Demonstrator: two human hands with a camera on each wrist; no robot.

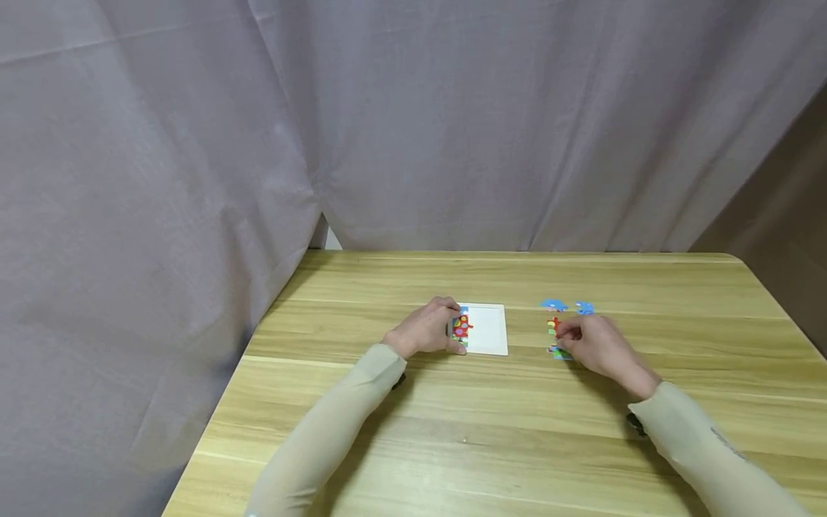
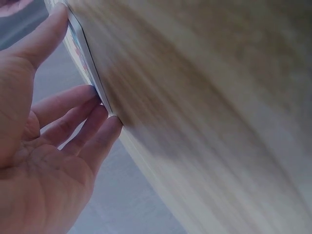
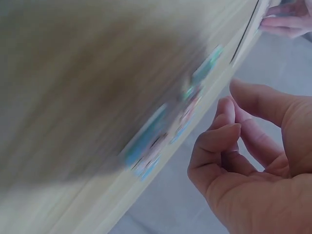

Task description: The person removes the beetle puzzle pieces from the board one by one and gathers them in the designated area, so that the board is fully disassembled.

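A white square jigsaw tray [image 1: 489, 330] lies on the table, with colourful pieces, red with dots, blue and green [image 1: 461, 327], fitted along its left side. My left hand [image 1: 426, 328] holds the tray by its left side; in the left wrist view the thumb is at one end of the edge and the fingertips at the other. My right hand [image 1: 597, 345] hovers over loose puzzle pieces, a red and yellow one [image 1: 552, 326] and a green and blue one [image 1: 559, 353]. Its fingers [image 3: 214, 139] are loosely bent, with nothing visible between them and the thumb.
Two blue puzzle pieces [image 1: 554, 305] [image 1: 584, 308] lie beyond my right hand. The wooden table [image 1: 465, 438] ends at a grey curtain [image 1: 439, 143] behind and on the left. Dark cloth [image 1: 782, 222] hangs to the right.
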